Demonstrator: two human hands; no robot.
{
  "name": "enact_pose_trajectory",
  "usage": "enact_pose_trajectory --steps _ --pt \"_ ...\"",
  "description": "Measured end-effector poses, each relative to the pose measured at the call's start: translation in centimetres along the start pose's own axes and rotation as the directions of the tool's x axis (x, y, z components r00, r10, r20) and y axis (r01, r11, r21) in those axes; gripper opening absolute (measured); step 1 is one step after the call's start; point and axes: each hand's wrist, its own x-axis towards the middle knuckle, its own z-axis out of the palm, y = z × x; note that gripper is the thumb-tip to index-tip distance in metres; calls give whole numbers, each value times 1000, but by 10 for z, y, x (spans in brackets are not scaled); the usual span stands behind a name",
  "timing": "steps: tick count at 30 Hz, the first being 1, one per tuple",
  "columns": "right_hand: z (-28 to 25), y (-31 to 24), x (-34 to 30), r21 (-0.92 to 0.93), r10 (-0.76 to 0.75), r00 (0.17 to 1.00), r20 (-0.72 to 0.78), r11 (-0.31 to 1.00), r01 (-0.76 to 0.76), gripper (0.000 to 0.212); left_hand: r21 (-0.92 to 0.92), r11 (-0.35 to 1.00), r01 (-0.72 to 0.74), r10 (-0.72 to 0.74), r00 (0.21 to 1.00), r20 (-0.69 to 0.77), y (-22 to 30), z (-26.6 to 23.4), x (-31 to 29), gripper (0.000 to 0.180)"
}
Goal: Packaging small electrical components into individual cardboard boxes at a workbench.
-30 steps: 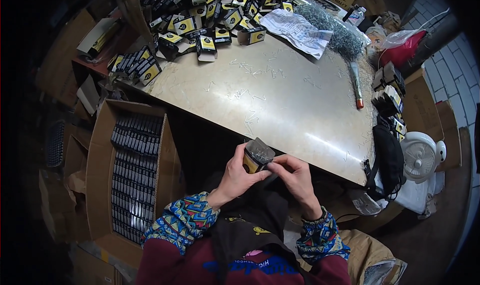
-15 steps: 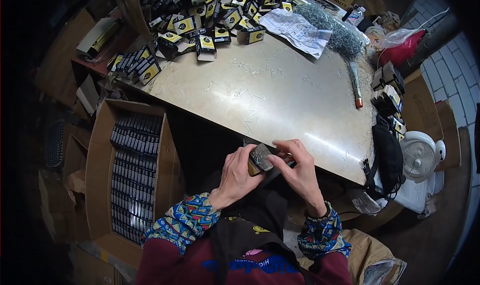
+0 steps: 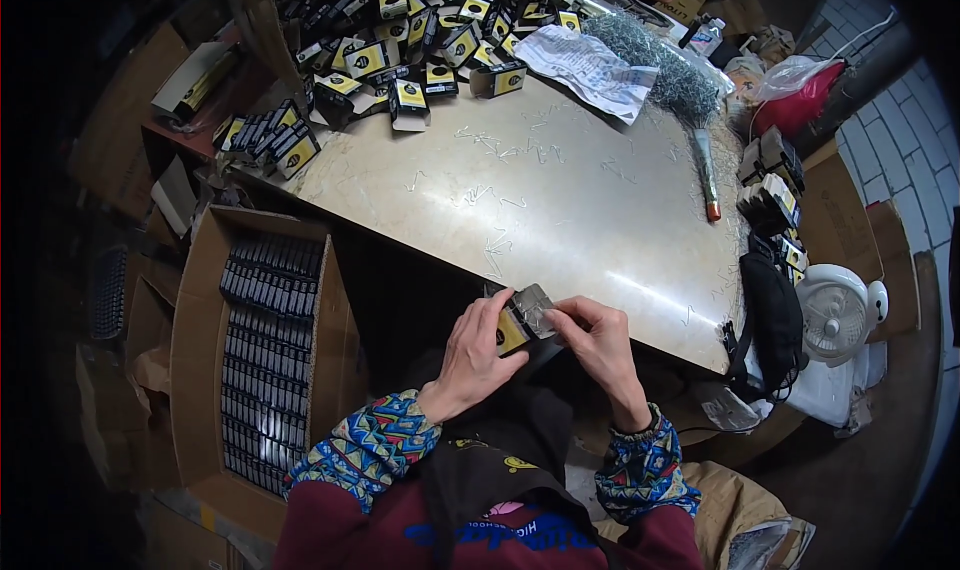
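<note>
My left hand point(image 3: 468, 358) is wrapped round a small black and yellow cardboard box point(image 3: 513, 332), held tilted just off the table's near edge. A grey opened flap of the box faces up, with thin bent metal wires point(image 3: 535, 318) lying on it. At that end my right hand point(image 3: 603, 348) is closed, thumb and forefinger pinching the flap's edge. Whether a wire is also between those fingertips is too small to tell. More bent wires point(image 3: 480, 195) lie scattered over the metal-topped table point(image 3: 600, 235).
A pile of similar boxes point(image 3: 410, 95) covers the far left of the table. Beyond are a crumpled paper sheet point(image 3: 590, 70), a wire heap point(image 3: 655, 60) and a brush point(image 3: 707, 170). At left stands a carton point(image 3: 195, 370) with packed boxes; at right, a white fan point(image 3: 835, 320).
My right thumb has drawn back from the top of the wires to the flap's edge. The grey flap and more of the box's yellow side now show.
</note>
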Motion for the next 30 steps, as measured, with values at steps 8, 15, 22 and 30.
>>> enact_pose_trajectory --steps 8,15,22,30 --pt "6 -3 7 91 -97 995 -3 991 97 12 -14 999 38 -38 999 -19 1 -4 2 71" --pt "17 -9 6 79 -206 968 -142 973 219 8 -22 999 26 -27 999 -44 2 -4 2 72" --pt "17 -13 -2 -86 -320 931 -175 947 309 8 7 994 112 -111 989 -95 2 -4 1 71" --pt "21 -10 -5 -122 -295 935 -197 954 275 10 42 997 61 -57 993 -102 5 -3 4 71"
